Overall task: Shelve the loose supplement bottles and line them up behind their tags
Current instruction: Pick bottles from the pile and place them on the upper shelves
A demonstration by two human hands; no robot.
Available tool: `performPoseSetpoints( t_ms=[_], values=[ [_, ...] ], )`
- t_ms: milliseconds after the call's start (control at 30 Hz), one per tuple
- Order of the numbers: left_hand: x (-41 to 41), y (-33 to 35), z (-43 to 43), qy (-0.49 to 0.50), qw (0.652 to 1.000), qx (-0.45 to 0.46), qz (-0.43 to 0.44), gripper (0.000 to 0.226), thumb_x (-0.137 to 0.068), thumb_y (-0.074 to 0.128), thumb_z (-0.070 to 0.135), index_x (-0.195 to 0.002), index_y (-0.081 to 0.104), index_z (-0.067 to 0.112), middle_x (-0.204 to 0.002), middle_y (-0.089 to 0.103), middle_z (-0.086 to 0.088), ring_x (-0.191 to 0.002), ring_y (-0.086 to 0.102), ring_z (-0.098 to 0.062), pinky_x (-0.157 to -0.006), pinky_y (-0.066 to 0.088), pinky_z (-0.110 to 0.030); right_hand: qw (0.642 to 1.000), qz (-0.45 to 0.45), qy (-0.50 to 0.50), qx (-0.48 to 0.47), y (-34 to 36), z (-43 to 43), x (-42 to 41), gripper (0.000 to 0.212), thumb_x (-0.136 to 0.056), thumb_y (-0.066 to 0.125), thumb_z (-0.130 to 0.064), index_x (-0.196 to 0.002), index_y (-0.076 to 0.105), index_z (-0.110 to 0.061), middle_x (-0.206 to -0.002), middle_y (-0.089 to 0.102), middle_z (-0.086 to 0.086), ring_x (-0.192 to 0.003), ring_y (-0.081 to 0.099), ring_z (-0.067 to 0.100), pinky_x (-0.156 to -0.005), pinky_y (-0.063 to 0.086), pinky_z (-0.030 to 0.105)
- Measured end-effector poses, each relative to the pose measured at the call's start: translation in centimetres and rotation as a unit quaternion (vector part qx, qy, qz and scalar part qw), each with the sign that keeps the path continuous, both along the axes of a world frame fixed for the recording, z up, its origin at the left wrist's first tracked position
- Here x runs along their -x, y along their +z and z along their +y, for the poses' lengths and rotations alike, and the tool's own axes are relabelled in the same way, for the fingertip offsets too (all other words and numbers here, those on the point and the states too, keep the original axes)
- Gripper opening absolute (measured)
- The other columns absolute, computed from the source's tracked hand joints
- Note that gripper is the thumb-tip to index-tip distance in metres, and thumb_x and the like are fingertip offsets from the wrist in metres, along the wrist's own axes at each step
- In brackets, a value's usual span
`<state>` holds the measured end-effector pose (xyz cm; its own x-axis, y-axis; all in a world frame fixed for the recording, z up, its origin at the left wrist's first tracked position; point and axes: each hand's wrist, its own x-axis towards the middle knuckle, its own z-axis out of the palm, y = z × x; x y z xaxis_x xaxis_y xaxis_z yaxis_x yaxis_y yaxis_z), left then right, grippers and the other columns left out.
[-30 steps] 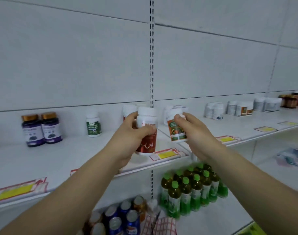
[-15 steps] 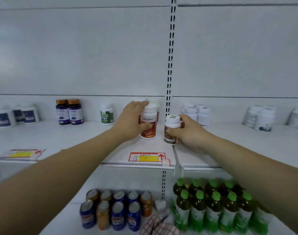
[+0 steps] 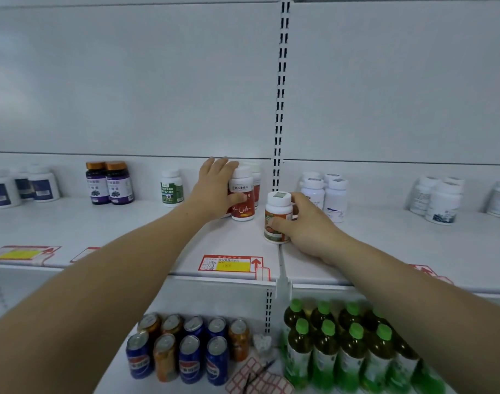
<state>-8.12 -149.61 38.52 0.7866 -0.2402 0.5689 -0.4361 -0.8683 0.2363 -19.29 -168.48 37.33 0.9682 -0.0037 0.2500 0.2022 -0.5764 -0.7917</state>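
My left hand (image 3: 214, 189) grips a white-capped bottle with a red label (image 3: 242, 199), standing upright on the white shelf (image 3: 129, 231) in front of another red-labelled bottle (image 3: 255, 180). My right hand (image 3: 305, 223) holds a white bottle with an orange-green label (image 3: 277, 216), upright on the shelf near the seam between the two shelf boards. A red and yellow price tag (image 3: 228, 263) lies at the shelf's front edge below both bottles.
Further bottles stand along the back: a green-labelled one (image 3: 171, 188), two purple ones (image 3: 109, 183), white ones at left (image 3: 41, 183) and right (image 3: 325, 194), (image 3: 439, 199). Below are soda cans (image 3: 186, 351) and green-capped drink bottles (image 3: 342, 345).
Both hands moved forward and down, setting the two bottles onto the shelf; the red-labelled bottle went further back. The view shifted left and downward.
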Motion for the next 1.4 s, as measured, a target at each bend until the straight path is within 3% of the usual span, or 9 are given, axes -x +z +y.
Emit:
performPoseSetpoints(
  t_ms=[233,467,567,667,833,967,1133,1267,1400],
  values=[
    [0.1,0.2,-0.7,0.011,1.000,-0.016,-0.014,0.068,-0.085,0.066,0.032,-0.142,0.031,0.018,-0.147,0.033,0.001,-0.139,0.016,-0.023,-0.105,0.035,-0.045,1.000,-0.001,0.005,-0.010,-0.1,0.0,-0.2,0.046,-0.087,0.066,-0.031,-0.127,0.042,-0.029,-0.107,0.052,-0.014,-0.099,0.053,0.009,-0.081,0.039,0.024],
    [1.6,1.2,0.0,0.048,0.997,-0.049,0.020,0.075,-0.088,0.059,0.042,-0.149,0.019,0.023,-0.159,0.011,0.000,-0.146,0.000,-0.020,-0.115,0.006,-0.051,0.999,-0.001,-0.014,-0.037,0.7,-0.1,-0.1,0.033,-0.084,0.068,-0.030,-0.112,0.049,-0.031,-0.103,0.059,-0.012,-0.093,0.057,0.006,-0.070,0.043,0.021],
    [4.4,1.3,-0.3,-0.012,1.000,-0.004,0.000,0.070,-0.088,0.061,0.031,-0.147,0.025,0.021,-0.157,0.018,-0.003,-0.145,0.010,-0.022,-0.117,0.011,-0.043,0.996,-0.014,-0.032,-0.077,1.6,-0.2,0.5,0.032,-0.084,0.069,-0.027,-0.110,0.050,-0.028,-0.102,0.060,-0.010,-0.093,0.058,0.007,-0.077,0.048,0.026],
    [7.8,1.3,-2.1,-0.126,0.983,0.083,0.104,0.067,-0.087,0.062,0.020,-0.145,0.030,0.021,-0.150,0.033,-0.002,-0.135,0.033,-0.021,-0.109,0.029,-0.034,0.992,-0.022,-0.051,-0.110,2.3,-0.7,1.3,0.030,-0.082,0.068,-0.023,-0.108,0.052,-0.024,-0.103,0.061,-0.006,-0.096,0.061,0.014,-0.090,0.052,0.038],
    [10.8,0.5,-7.5,-0.231,0.912,0.120,0.317,0.070,-0.081,0.068,0.019,-0.142,0.034,0.024,-0.126,0.056,0.002,-0.110,0.056,-0.014,-0.094,0.045,-0.028,0.984,-0.028,-0.082,-0.156,2.5,-3.8,3.4,0.021,-0.082,0.068,-0.017,-0.095,0.055,-0.025,-0.103,0.065,0.005,-0.094,0.066,0.023,-0.087,0.055,0.048],
    [12.8,-0.1,-13.0,-0.265,0.904,0.105,0.318,0.063,-0.083,0.067,0.021,-0.138,0.036,0.023,-0.094,0.062,0.011,-0.086,0.058,-0.006,-0.071,0.043,-0.017,0.982,-0.023,-0.120,-0.147,2.2,-8.5,5.6,0.026,-0.082,0.068,-0.019,-0.105,0.055,-0.020,-0.101,0.065,0.005,-0.092,0.067,0.023,-0.086,0.056,0.047],
    [15.1,0.4,-22.9,-0.285,0.910,0.067,0.294,0.050,-0.085,0.065,0.022,-0.130,0.043,0.020,-0.108,0.062,0.000,-0.091,0.059,-0.016,-0.074,0.045,-0.026,0.979,-0.029,-0.148,-0.135,2.3,-17.9,8.2,0.030,-0.083,0.067,-0.020,-0.111,0.055,-0.018,-0.106,0.064,0.007,-0.094,0.066,0.024,-0.087,0.055,0.046],
    [16.9,0.8,-32.9,-0.302,0.916,0.027,0.263,0.031,-0.088,0.062,0.018,-0.117,0.051,0.019,-0.099,0.057,0.001,-0.088,0.051,-0.015,-0.063,0.038,-0.014,0.981,-0.036,-0.156,-0.108,2.2,-28.0,10.0,0.031,-0.082,0.068,-0.020,-0.111,0.056,-0.018,-0.106,0.064,0.006,-0.095,0.066,0.024,-0.086,0.055,0.047],
    [17.2,0.1,-42.8,-0.279,0.917,-0.007,0.285,0.051,-0.086,0.063,0.032,-0.131,0.046,0.018,-0.117,0.062,-0.002,-0.102,0.058,-0.019,-0.090,0.045,-0.030,0.982,-0.028,-0.164,-0.088,1.9,-38.0,11.3,0.032,-0.082,0.068,-0.020,-0.112,0.056,-0.018,-0.107,0.063,0.005,-0.096,0.065,0.023,-0.088,0.054,0.047]
  ],
)
